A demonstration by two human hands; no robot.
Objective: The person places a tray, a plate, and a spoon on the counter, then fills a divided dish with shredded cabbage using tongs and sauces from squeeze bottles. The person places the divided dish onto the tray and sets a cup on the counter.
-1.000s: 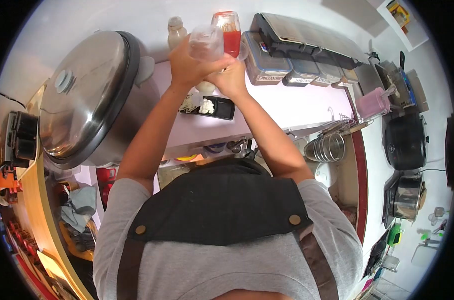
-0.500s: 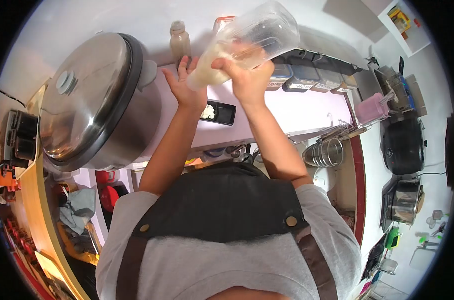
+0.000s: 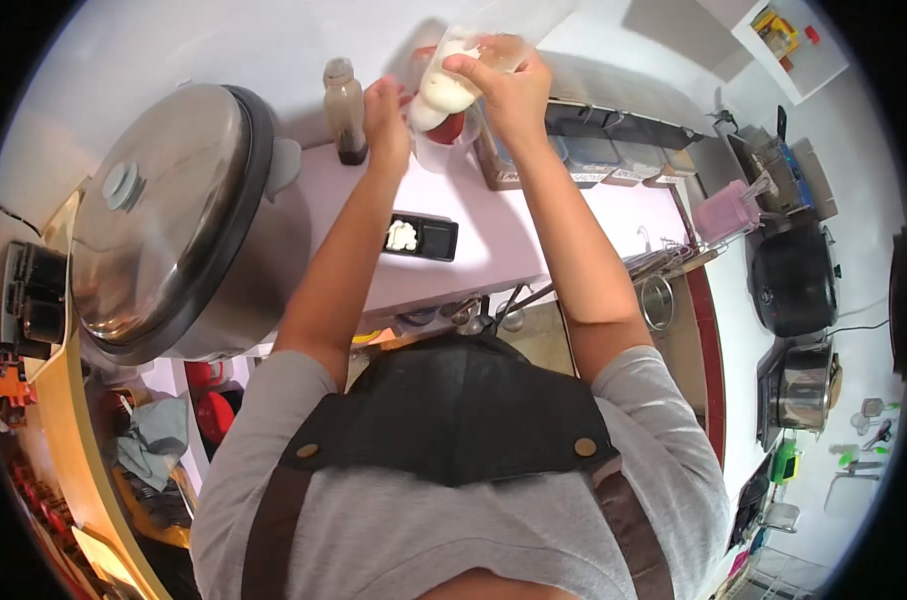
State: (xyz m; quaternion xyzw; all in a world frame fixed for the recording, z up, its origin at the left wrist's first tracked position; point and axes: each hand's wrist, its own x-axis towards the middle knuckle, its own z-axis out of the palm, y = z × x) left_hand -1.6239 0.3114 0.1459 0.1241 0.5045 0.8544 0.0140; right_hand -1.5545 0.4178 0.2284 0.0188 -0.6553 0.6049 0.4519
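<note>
Your right grip [image 3: 519, 95] pinches the clear plastic bottle with white content [image 3: 449, 88], which is tilted above the pale pink worktop [image 3: 495, 215]. Your left grip [image 3: 385, 125] is loosely spread beside the bottle.

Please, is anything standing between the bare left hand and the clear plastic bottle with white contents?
Nothing visible stands between the bare left hand and the clear plastic bottle with white contents, tilted in the bare right hand. Whether the left hand touches it is unclear.

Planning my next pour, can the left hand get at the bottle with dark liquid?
Probably yes: the left hand looks empty, right beside the bottle, with nothing visible between them.
</note>
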